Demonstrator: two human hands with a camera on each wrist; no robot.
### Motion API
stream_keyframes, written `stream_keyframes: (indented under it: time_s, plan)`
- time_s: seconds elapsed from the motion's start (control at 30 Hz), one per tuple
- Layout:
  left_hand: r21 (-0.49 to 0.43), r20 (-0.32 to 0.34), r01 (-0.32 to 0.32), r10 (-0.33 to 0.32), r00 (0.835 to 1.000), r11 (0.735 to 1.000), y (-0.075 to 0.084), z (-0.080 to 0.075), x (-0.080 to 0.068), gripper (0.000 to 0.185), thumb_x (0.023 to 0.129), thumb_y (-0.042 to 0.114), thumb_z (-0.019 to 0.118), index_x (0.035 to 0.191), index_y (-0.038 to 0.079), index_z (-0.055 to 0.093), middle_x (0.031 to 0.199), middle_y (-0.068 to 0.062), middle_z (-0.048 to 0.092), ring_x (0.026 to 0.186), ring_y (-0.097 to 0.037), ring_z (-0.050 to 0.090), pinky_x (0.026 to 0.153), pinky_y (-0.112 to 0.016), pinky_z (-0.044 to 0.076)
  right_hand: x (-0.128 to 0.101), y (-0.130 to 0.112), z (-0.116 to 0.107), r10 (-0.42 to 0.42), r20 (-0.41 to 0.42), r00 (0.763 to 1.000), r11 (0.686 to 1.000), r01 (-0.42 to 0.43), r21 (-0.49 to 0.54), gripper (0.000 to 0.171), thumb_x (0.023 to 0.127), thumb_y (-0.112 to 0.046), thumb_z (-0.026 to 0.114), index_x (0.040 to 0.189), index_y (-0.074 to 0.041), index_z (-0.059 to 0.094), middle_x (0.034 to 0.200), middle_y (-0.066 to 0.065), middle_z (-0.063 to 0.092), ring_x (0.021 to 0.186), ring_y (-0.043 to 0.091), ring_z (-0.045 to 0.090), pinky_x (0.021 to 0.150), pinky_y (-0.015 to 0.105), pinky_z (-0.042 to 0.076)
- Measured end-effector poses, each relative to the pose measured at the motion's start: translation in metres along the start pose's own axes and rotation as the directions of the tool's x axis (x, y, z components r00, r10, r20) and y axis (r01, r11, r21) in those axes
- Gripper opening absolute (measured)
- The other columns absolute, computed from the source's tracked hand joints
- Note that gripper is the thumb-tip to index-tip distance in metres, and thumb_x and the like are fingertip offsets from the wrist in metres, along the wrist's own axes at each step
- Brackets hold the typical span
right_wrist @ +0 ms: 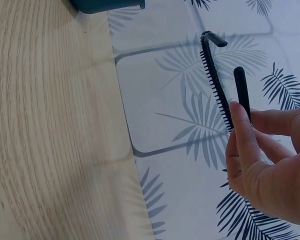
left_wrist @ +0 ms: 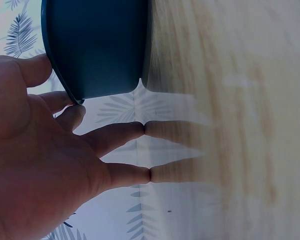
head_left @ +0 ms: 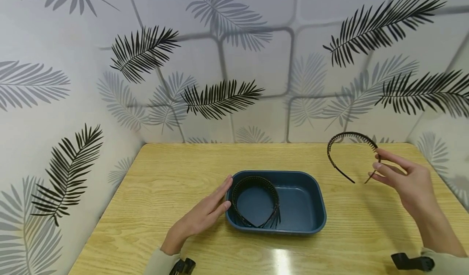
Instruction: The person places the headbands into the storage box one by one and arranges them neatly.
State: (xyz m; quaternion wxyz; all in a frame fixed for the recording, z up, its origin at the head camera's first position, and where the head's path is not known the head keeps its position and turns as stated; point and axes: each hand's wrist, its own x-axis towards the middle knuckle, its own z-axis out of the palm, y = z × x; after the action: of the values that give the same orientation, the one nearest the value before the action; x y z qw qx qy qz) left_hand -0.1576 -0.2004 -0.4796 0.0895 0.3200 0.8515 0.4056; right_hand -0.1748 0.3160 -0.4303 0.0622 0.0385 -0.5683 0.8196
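1. Head view: a pale wooden table (head_left: 165, 177) stands in a corner of walls papered with grey and black fern leaves (head_left: 220, 97). Near the table's middle sits a dark blue rectangular plastic tray (head_left: 315, 201) with rounded corners. Inside it, toward its left end, lie black toothed plastic headbands (head_left: 256, 201), stacked together with their open ends pointing to the near side. The left hand (head_left: 205, 216) lies flat, fingers straight and together, fingertips against the tray's left outer wall; it holds nothing. The right hand (head_left: 403, 181) is raised above the table to the right of the tray, well apart from it. Its thumb and fingertips pinch one end of another black toothed plastic headband (head_left: 348, 138), which arches up and to the left in the air, its teeth pointing inward.

2. Left wrist view: the left hand (left_wrist: 35, 165) fills the left side, palm open, fingers (left_wrist: 122, 132) stretched out straight. The dark blue tray (left_wrist: 100, 45) rests against the upper fingers, near the thumb. The wooden table (left_wrist: 240, 100) fills the right side.

3. Right wrist view: the right hand (right_wrist: 270, 165) pinches the raised headband (right_wrist: 215, 85) between thumb and fingertips, close to one of its ends. The comb teeth show along the band's inner edge. A corner of the blue tray (right_wrist: 110, 5) shows at the top edge, on the table (right_wrist: 50, 125).
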Motion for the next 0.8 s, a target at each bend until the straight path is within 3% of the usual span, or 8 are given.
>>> stream_keyframes:
  time_s: [0.17, 0.8]
  plan:
    - [0.007, -0.007, -0.012, 0.012, 1.000, 1.000, -0.002, 0.001, 0.001, 0.064, 0.113, 0.025, 0.043, 0.166, 0.009, 0.011, 0.171, -0.003, 0.004, 0.157, -0.024, 0.007, 0.124, -0.047, 0.016, -0.002, -0.001, 0.009, -0.011, 0.037, 0.999, 1.000, 0.011, 0.014, 0.042, 0.095, 0.018, 0.061, 0.131, -0.001, 0.070, 0.122, 0.000, 0.069, 0.099, 0.014, 0.074, 0.079, 0.033, 0.060]
    - [0.003, -0.007, -0.008, 0.008, 1.000, 1.000, -0.002, 0.001, 0.000, 0.064, 0.113, 0.025, 0.043, 0.166, 0.009, 0.011, 0.171, -0.002, 0.004, 0.157, -0.022, 0.007, 0.125, -0.046, 0.016, -0.009, 0.003, 0.049, -0.017, 0.133, 0.991, 0.996, 0.029, -0.084, 0.044, 0.096, 0.012, 0.064, 0.139, 0.003, 0.062, 0.123, 0.000, 0.070, 0.103, 0.011, 0.073, 0.080, 0.033, 0.059]
